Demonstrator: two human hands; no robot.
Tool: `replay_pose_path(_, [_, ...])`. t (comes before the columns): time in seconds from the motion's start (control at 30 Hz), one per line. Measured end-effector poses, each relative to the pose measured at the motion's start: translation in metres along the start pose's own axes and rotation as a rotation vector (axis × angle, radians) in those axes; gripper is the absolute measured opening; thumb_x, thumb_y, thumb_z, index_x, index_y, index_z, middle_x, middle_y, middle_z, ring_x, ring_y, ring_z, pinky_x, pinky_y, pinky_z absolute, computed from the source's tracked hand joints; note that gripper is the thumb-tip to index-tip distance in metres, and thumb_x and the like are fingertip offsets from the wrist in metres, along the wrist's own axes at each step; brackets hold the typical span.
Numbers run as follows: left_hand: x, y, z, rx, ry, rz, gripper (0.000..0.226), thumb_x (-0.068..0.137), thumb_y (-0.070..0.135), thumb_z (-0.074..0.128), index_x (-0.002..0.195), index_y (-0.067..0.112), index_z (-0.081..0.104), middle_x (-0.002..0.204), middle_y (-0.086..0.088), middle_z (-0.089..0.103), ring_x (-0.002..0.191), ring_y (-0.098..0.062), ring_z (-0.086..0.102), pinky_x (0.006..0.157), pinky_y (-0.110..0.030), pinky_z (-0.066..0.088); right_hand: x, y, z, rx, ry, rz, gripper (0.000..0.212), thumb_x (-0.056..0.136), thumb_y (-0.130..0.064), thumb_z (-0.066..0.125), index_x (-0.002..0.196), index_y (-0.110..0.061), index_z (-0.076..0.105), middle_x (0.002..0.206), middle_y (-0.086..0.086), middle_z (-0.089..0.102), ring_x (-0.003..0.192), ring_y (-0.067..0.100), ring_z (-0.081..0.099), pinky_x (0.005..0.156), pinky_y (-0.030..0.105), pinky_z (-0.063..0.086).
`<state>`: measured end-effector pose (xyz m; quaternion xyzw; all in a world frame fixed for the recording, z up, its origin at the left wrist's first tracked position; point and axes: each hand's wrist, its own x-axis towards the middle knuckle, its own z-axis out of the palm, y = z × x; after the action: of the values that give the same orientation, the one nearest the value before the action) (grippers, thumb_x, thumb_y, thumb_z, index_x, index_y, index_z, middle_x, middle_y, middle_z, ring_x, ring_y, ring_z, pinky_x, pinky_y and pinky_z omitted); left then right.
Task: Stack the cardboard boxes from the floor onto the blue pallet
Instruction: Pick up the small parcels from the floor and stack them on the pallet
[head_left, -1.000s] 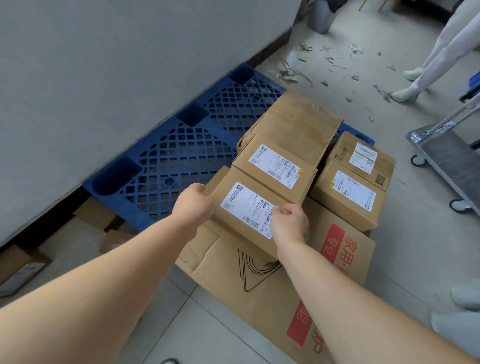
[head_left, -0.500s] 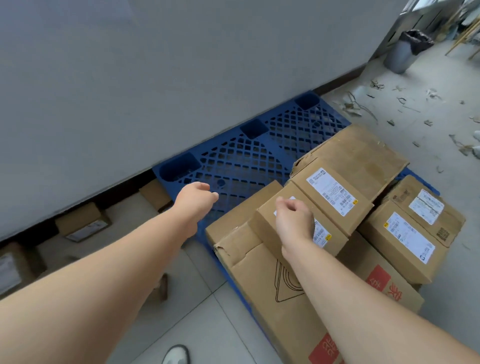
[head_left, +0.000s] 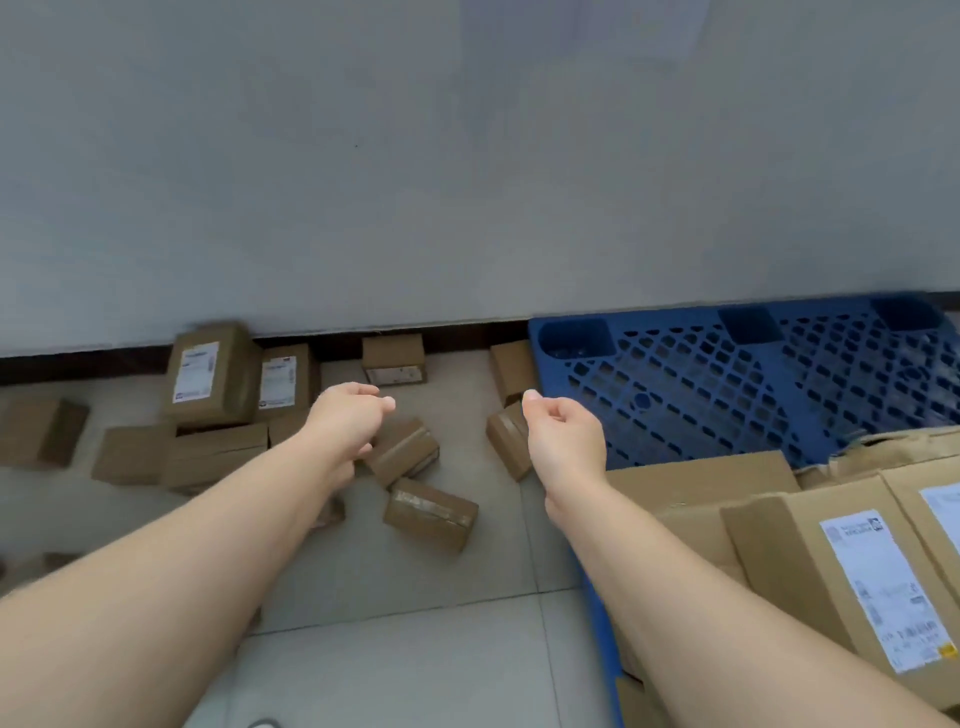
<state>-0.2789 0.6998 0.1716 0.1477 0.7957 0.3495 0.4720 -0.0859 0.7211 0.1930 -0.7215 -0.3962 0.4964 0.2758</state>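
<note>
Both the left hand (head_left: 349, 415) and right hand (head_left: 563, 436) hang loosely curled and empty above the small box (head_left: 430, 514) at frame centre, likely light and stiff, best gripped by opposite sides.

Both bare arms reach forward. The left hand (head_left: 347, 415) and right hand (head_left: 563, 434) are empty, fingers loosely curled.
</note>
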Motion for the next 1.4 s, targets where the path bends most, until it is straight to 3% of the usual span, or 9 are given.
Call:
replay_pose_path(0.13, [0.017,-0.024,-0.062,-0.066,0.079,-0.050,0.020,0.091,0.016,0.061,0.111,0.020,0.059,0.127,-0.008,0.056,0.117,-0.025,0.052,0.088,-0.037,0.048,-0.022,-0.006,0.062,-0.072,-0.102,-0.010,0.025,0.096,-0.038,0.051,0.091,-0.016,0.061,0.075,-0.006,0.054,0.069,0.009,0.049,0.055,0.022,0.035])
replay_pose_path(0.27, [0.030,-0.051,-0.122,-0.116,0.128,-0.097,0.027,0.092,0.016,0.059,0.119,0.018,0.058,0.129,-0.008,0.055,0.118,-0.025,0.051,0.093,-0.038,0.048,-0.047,-0.008,0.121,-0.125,-0.173,-0.005,0.028,0.096,-0.038,0.050,0.092,-0.014,0.062,0.078,-0.004,0.056,0.072,0.011,0.051,0.065,0.027,0.038])
replay_pose_path(0.5, [0.051,-0.101,-0.221,-0.189,0.199,-0.161,0.031,0.094,0.014,0.056,0.125,0.016,0.056,0.130,-0.007,0.054,0.121,-0.025,0.050,0.098,-0.039,0.046,-0.093,-0.002,0.217,-0.219,-0.253,-0.026,0.028,0.096,-0.040,0.050,0.093,-0.015,0.063,0.075,-0.005,0.055,0.068,0.012,0.049,0.056,0.026,0.037])
replay_pose_path(0.67, [0.067,-0.142,-0.287,-0.227,0.239,-0.218,0.031,0.094,0.013,0.055,0.126,0.015,0.056,0.132,-0.009,0.053,0.122,-0.026,0.049,0.101,-0.042,0.045,-0.118,0.017,0.284,-0.305,-0.304,-0.023,0.029,0.094,-0.043,0.050,0.081,-0.019,0.060,0.073,-0.004,0.056,0.071,0.018,0.050,0.068,0.028,0.041])
replay_pose_path(0.8, [0.084,-0.177,-0.333,-0.237,0.259,-0.260,0.030,0.095,0.011,0.053,0.125,0.015,0.056,0.129,-0.010,0.053,0.118,-0.025,0.051,0.095,-0.038,0.046,-0.135,0.034,0.337,-0.381,-0.328,-0.009,0.036,0.093,-0.041,0.050,0.063,-0.024,0.046,0.063,-0.007,0.047,0.071,0.021,0.047,0.072,0.032,0.043])
replay_pose_path(0.93, [0.104,-0.219,-0.363,-0.240,0.239,-0.293,0.032,0.096,0.010,0.051,0.127,0.014,0.054,0.120,-0.008,0.055,0.090,-0.017,0.053,0.079,-0.030,0.046,-0.147,0.058,0.384,-0.421,-0.369,0.022,0.033,0.095,-0.041,0.049,0.069,-0.021,0.051,0.066,-0.007,0.048,0.074,0.020,0.049,0.079,0.034,0.047])
replay_pose_path(1.1, [0.126,-0.277,-0.369,-0.252,0.206,-0.365,0.034,0.095,0.008,0.051,0.129,0.010,0.054,0.120,-0.010,0.057,0.095,-0.023,0.051,0.078,-0.033,0.044,-0.148,0.104,0.423,-0.493,-0.401,0.072,0.035,0.096,-0.040,0.048,0.065,-0.023,0.045,0.065,-0.006,0.045,0.069,0.019,0.045,0.076,0.033,0.046])
replay_pose_path(1.2, [0.140,-0.307,-0.360,-0.273,0.186,-0.410,0.036,0.094,0.006,0.050,0.129,0.010,0.054,0.119,-0.010,0.057,0.090,-0.021,0.053,0.077,-0.032,0.044,-0.141,0.136,0.440,-0.535,-0.437,0.111,0.030,0.096,-0.041,0.048,0.078,-0.018,0.054,0.072,-0.005,0.050,0.075,0.020,0.047,0.075,0.031,0.043])
replay_pose_path(1.4, [0.178,-0.358,-0.331,-0.271,0.170,-0.466,0.038,0.096,0.006,0.049,0.134,0.011,0.051,0.140,-0.011,0.048,0.123,-0.026,0.046,0.103,-0.035,0.039,-0.118,0.203,0.479,-0.579,-0.484,0.182,0.038,0.097,-0.042,0.045,0.116,-0.014,0.062,0.105,0.001,0.061,0.098,0.021,0.053,0.093,0.040,0.047])
